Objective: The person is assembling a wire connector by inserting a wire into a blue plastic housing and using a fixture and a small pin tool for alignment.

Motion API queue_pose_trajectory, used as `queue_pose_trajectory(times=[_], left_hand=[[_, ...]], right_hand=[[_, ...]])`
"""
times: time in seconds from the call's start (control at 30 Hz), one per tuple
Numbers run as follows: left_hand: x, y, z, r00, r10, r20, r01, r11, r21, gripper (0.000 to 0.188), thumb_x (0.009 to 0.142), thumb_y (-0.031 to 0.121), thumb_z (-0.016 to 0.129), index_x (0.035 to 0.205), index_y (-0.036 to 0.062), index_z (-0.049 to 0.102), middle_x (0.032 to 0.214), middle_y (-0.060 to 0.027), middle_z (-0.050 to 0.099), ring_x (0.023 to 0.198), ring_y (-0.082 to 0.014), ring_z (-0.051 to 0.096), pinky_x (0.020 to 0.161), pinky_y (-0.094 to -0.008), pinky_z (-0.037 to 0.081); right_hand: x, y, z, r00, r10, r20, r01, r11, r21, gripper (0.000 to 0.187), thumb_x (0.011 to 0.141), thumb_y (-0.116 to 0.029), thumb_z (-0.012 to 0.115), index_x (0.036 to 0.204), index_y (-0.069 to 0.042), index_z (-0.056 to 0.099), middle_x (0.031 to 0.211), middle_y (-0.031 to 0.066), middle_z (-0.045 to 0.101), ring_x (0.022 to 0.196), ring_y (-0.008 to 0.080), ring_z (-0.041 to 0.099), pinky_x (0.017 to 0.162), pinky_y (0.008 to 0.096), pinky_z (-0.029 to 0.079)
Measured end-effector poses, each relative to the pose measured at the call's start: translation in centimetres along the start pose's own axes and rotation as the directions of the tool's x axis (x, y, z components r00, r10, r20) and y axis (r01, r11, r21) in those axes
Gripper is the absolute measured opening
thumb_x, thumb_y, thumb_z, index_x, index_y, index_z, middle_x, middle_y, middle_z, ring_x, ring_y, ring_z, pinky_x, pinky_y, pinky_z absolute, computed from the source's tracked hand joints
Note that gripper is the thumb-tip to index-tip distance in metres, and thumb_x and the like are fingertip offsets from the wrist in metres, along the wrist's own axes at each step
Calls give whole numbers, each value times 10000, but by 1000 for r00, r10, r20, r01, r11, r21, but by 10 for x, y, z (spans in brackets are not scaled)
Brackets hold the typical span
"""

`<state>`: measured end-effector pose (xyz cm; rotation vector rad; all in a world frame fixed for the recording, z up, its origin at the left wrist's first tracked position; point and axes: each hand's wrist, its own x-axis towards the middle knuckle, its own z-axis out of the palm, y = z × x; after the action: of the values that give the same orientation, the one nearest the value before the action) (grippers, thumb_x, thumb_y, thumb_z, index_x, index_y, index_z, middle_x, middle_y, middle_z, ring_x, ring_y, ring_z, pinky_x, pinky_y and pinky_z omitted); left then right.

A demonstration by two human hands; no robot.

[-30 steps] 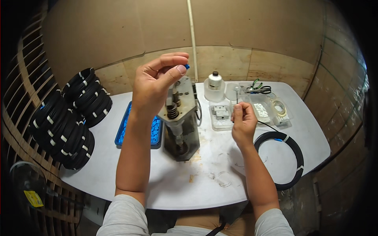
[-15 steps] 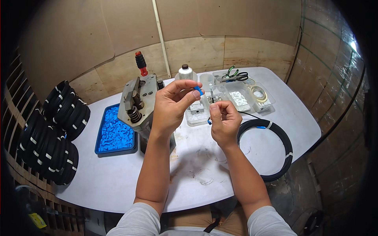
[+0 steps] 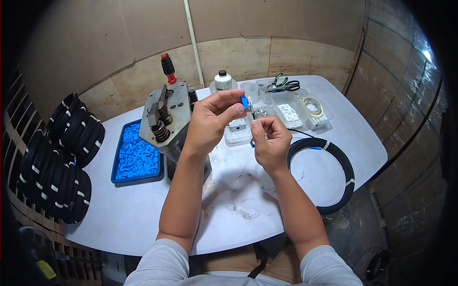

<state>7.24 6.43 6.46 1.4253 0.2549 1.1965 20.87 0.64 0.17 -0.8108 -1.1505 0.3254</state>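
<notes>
"Two bare hands are hovering over a white table point(image 3: 267, 233), mid-view. The L hand point(image 3: 210, 120) is pointing inward; the R hand point(image 3: 272, 144) is staying just beside it, slightly lower."

"What're the fingers doing?"

"L thumb & forefinger are pinching a small blue piece point(image 3: 244, 102), gap narrow. R thumb & forefinger are gripping a thin black cable point(image 3: 301, 133) nr its pale tip point(image 3: 250, 101), other fingers curling in."

"Where's the blue piece sitting?"

"It's poking out past the L fingertips, just beside the cable tip, approx same height. Can't tell if they're touching."

"And what's lying around?"

"Left of the L hand, a metal machine point(image 3: 179, 98) w/ a red-and-black handle point(image 3: 168, 70) is standing; beside it a blue tray point(image 3: 138, 180) is holding loads of blue bits point(image 3: 138, 152). Stacked black coils point(image 3: 55, 174) are resting far left. On the right, one black cable coil point(image 3: 349, 171) is lying flat. Toward the back, a white bottle point(image 3: 223, 82), white bits point(image 3: 287, 113) in a clear box point(image 3: 285, 98), a tape roll point(image 3: 312, 107) & scissors point(image 3: 287, 86) are sitting grouped."
</notes>
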Motion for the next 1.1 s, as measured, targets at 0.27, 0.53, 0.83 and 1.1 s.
queue_pose_trajectory(times=[0.27, 0.53, 0.83, 1.1], left_hand=[[2, -4, -1, 1000, -3, -10, 3, 1000, 10, 292, 841, 45, 688, 1116, -33, 628, 965, -100, 683, 871, -150, 653, 814, -303, 543], [2, -5, 0, 1000, -16, 7, 16, 1000, -13, 284, 849, 28, 668, 1124, -35, 629, 1013, -123, 684, 897, -159, 657, 821, -302, 545], [2, -4, -4, 998, -45, 32, 43, 998, 50, 316, 862, 51, 663, 1163, -31, 608, 1055, -125, 677, 937, -169, 649, 842, -313, 535], [2, -4, -4, 999, -48, 22, 47, 998, 42, 300, 857, 44, 665, 1143, -36, 620, 1019, -121, 683, 905, -161, 654, 834, -307, 538]], right_hand=[[0, 0, 0, 999, 45, 21, -45, 998, 41, 137, 861, -114, 683, 796, -15, 613, 682, -36, 574, 621, 16, 465, 589, 186, 405], [2, 0, 2, 992, 123, 39, -127, 988, 93, 141, 869, -123, 680, 869, 14, 648, 642, -54, 547, 584, 6, 441, 555, 179, 382], [2, -2, 1, 986, 147, 77, -152, 987, 56, 153, 886, -139, 668, 864, 12, 658, 638, -48, 559, 585, 5, 449, 539, 185, 371], [4, -1, 1, 976, 192, 106, -205, 971, 122, 180, 901, -155, 658, 813, 1, 642, 612, -38, 559, 542, 1, 446, 481, 183, 345]])
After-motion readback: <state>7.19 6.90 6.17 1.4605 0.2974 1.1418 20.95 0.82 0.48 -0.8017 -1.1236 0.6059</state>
